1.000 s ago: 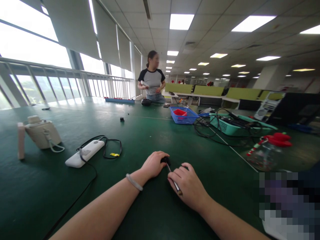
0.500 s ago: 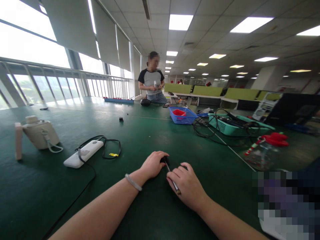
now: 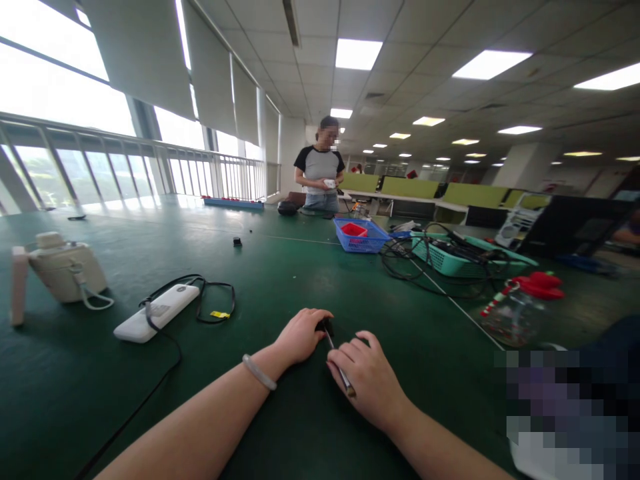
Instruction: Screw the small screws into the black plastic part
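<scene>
My left hand rests on the green table and closes over a small black part under its fingertips. My right hand lies just right of it and grips a thin metal tool whose tip points at the black part. A pale bangle sits on my left wrist. What exactly the black part is cannot be made out.
A white power bank with a black cable lies to the left, a cream appliance beyond it. A blue basket, a teal tray of cables and a red-lidded jar stand right. A person stands at the far end.
The view has swung slightly right, so everything shifts left in the picture. The far person has turned and now holds something with both hands. My hands have stayed together on the table.
</scene>
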Demonstrator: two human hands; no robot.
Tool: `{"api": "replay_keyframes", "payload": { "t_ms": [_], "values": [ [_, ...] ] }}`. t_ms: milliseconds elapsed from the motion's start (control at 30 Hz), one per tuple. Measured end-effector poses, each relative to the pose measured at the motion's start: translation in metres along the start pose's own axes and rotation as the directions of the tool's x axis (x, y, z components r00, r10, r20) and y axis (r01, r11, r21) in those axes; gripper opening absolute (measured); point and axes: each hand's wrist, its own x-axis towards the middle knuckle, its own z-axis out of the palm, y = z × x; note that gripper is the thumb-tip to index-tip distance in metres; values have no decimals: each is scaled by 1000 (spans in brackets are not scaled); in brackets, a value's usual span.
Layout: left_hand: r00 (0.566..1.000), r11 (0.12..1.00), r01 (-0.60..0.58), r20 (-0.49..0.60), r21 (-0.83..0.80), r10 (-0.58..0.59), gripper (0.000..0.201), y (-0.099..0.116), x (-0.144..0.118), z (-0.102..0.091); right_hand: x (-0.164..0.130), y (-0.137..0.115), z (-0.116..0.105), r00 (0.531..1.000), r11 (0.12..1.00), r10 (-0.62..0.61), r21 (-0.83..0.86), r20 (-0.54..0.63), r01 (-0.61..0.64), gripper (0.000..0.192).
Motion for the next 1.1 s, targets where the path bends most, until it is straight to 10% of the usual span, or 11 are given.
{"api": "replay_keyframes", "payload": {
  "t_ms": [1100],
  "values": [
    [999, 999, -34, -33, 26, 35, 55, 2, -1, 1, -1, 0, -1, 999, 1000, 14, -12, -48, -15, 16]
  ]
}}
